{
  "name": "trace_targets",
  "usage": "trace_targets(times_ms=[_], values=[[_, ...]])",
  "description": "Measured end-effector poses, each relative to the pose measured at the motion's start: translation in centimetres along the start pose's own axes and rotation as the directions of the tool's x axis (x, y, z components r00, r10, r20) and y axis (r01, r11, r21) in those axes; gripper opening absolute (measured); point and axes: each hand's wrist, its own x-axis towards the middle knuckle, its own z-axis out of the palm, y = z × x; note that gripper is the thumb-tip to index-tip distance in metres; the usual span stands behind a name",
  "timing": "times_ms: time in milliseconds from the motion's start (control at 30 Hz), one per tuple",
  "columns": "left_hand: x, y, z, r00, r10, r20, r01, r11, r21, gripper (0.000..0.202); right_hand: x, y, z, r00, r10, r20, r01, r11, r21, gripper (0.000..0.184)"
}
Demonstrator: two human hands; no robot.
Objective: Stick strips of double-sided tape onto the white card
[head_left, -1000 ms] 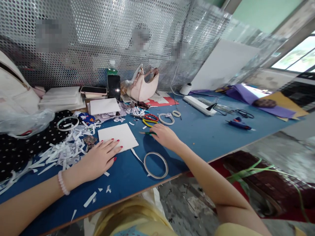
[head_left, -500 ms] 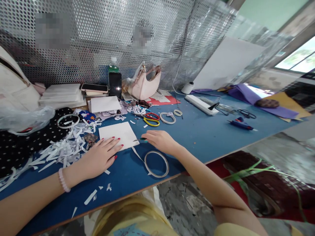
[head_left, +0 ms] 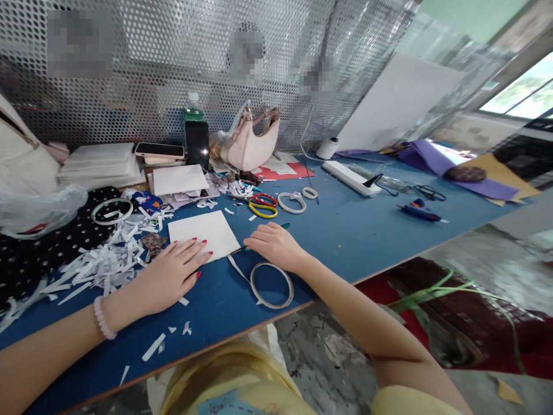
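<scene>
As the left hand (head_left: 168, 276) rests on card (head_left: 203, 226), paper scraps (head_left: 106, 259) crowd close.

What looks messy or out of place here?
Thin white paper strips lie tangled beside the black, white-dotted fabric, and white scraps litter the front of the blue tabletop, untidy beside the square white card.

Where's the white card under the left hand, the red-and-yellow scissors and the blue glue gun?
White card (head_left: 203, 228): head view, bare upper face.
Scissors (head_left: 265, 216): head view, yellow handle.
Blue glue gun (head_left: 417, 212): head view, body.
</scene>
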Motion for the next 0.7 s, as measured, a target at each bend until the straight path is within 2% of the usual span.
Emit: trace_targets(times_ms=[400, 700], values=[[0.2, -0.2, -0.1, 1.000, 0.001, 0.021, 0.000, 0.999, -0.036, 0.049, -0.2, 0.0, -0.5, 0.997, -0.068, 0.045, 0.071, 0.995, -0.076, 0.026], [0.4, -0.1, -0.8, 0.996, 0.004, 0.091, -0.003, 1.000, -0.018, 0.048, -0.2, 0.6, -1.2, 0.993, -0.095, 0.076, 0.102, 0.989, -0.108, 0.024]])
